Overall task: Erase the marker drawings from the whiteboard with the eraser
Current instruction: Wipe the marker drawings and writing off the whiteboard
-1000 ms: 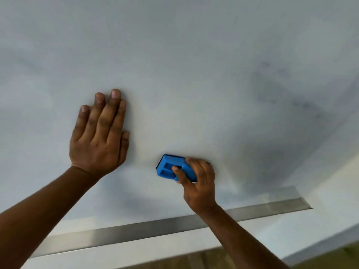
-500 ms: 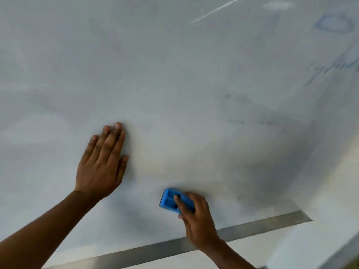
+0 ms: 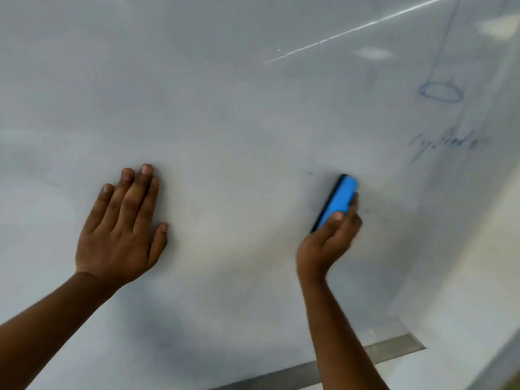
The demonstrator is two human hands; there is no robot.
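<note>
My right hand [image 3: 327, 237] grips the blue eraser [image 3: 337, 202] by its stiff plastic back, felt against the whiteboard [image 3: 225, 108]; it looks light. Left hand [image 3: 121, 235] rests flat, fingers straight.

Text check: one handwritten word, barely legible.
We see faint blue marker handwriting [image 3: 447, 143] on the whiteboard [image 3: 225, 108], right side, below a drawn blue oval [image 3: 441, 92] with a line running up from it. We think it may read "cylinder", but the strokes are blurred and we cannot confirm the letters. We find no print, brand or number on the blue eraser [image 3: 339, 199], and no other readable marks on the board.
</note>
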